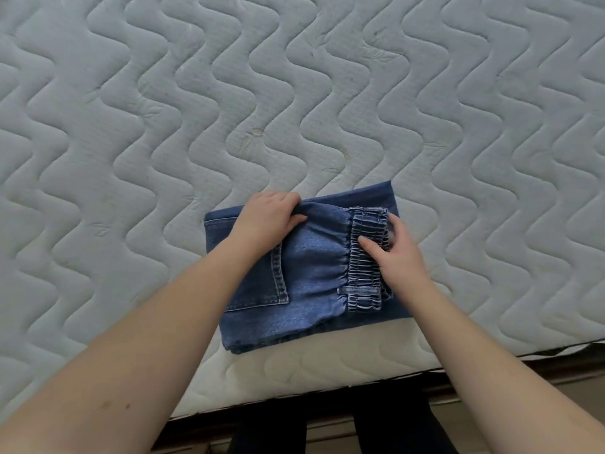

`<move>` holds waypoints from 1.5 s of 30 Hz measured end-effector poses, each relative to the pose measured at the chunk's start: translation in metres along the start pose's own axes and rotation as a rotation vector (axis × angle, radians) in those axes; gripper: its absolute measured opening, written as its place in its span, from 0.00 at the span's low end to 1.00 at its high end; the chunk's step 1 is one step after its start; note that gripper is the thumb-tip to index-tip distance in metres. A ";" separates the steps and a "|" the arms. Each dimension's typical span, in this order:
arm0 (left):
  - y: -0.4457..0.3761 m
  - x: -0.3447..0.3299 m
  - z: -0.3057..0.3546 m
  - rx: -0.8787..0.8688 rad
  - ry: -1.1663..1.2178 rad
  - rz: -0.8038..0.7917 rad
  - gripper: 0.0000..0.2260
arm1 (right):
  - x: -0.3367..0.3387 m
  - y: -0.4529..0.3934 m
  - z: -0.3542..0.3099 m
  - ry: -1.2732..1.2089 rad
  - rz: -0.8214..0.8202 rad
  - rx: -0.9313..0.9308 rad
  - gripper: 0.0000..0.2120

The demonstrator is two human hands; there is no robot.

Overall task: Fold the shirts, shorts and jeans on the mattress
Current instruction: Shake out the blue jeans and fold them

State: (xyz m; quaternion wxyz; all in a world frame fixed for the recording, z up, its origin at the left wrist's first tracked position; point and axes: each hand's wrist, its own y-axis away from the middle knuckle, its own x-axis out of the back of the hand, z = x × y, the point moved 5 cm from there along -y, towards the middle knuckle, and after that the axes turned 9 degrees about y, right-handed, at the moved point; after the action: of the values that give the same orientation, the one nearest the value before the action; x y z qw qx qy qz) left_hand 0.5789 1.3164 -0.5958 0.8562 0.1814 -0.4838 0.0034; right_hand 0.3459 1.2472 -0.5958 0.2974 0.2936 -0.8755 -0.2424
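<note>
Left grip (266, 217) closes on the far edge of the folded jeans (304, 273) — fingers curled over the fold, thumb on top. Right grip (391, 249) pinches the elastic waistband (365, 257), thumb on the gathers, fingers tucked under its right side. Both forearms reach in from the near side. Folded into a compact packet, back pocket (262, 290) up, the jeans lie at the near edge of the mattress (294, 93) — its quilted top is pale.

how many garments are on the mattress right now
1: folded blue jeans near the mattress's front edge, under both hands. Others may lie out of view.
</note>
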 end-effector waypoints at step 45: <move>0.125 -0.101 0.095 -0.247 -0.104 0.087 0.32 | 0.018 0.051 0.055 0.430 0.127 -0.017 0.11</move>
State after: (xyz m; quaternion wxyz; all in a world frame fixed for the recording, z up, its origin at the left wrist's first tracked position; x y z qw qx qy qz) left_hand 0.4244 1.4210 -0.5968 0.8448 0.0535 -0.5316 -0.0286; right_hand 0.2790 1.2857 -0.5977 0.4944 0.2804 -0.8066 -0.1623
